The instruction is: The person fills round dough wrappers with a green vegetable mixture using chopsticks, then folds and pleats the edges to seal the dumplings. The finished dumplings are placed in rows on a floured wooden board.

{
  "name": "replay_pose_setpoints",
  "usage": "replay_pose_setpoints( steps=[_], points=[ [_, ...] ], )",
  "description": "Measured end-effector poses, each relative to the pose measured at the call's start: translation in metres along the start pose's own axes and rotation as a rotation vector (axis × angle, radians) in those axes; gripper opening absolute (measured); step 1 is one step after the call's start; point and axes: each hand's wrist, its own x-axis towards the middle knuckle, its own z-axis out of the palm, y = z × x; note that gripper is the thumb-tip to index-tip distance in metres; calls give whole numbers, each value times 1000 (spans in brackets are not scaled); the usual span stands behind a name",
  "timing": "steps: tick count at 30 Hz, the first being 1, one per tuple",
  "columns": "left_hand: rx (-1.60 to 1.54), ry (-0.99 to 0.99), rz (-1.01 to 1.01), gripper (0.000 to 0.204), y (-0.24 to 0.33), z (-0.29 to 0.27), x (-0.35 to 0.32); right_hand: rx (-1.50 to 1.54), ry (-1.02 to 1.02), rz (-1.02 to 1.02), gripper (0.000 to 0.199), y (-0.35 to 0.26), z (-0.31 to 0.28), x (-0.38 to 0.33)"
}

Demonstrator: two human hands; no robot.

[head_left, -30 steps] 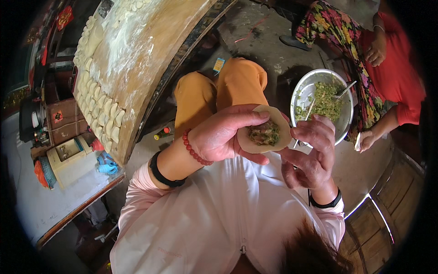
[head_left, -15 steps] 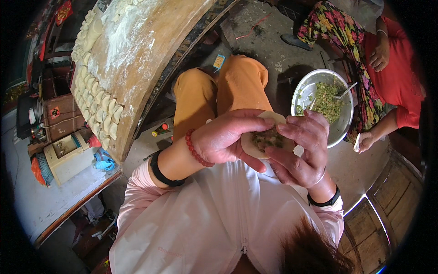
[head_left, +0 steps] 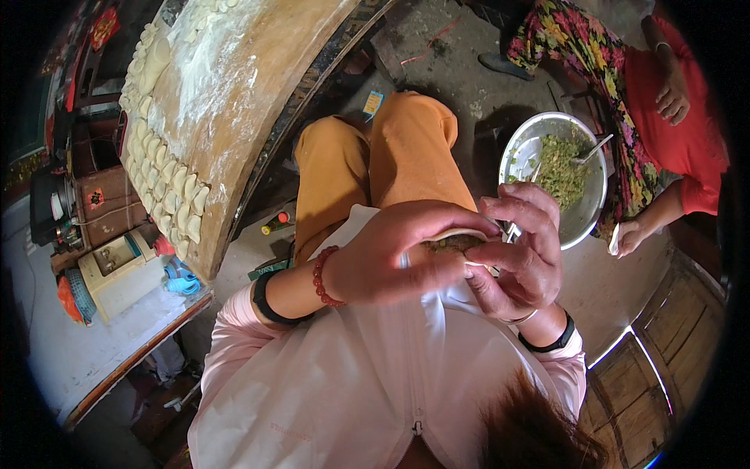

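1. I see left hand (head_left: 387, 254) and right hand (head_left: 525, 254) both pinching one dumpling wrapper (head_left: 455, 233), left of the metal bowl (head_left: 516, 150).
2. Wrapper: part-folded, filling (head_left: 451, 245) showing; closing looks unfinished.
3. Done: shaped dumplings (head_left: 168, 184) rowed on floured board (head_left: 254, 117).
4. Left: green mix (head_left: 561, 173) in bowl.

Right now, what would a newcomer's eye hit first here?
First, the filled dough wrapper at centre, held between left hand and right hand. Then the metal bowl of green filling at right, and pale dumplings crowding the floured board's left side, upper left.
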Motion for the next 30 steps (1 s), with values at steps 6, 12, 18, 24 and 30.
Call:
replay_pose_setpoints(
  steps=[6,12,18,24,30],
  points=[
    [460,71,240,51,-7,3,-1,65,-7,22,21,3,-2,0],
    [382,127,165,66,-4,6,-9,96,-9,90,39,-2,1,4],
    [63,8,2,82,-1,5,-14,116,-292,71,49,-3,-13,14],
    [44,-46,-92,84,-2,-1,-18,169,-305,25,32,-3,-5,12],
    [-27,-10,-157,84,-4,3,-18,300,-292,93,28,-2,0,10]
  ],
)
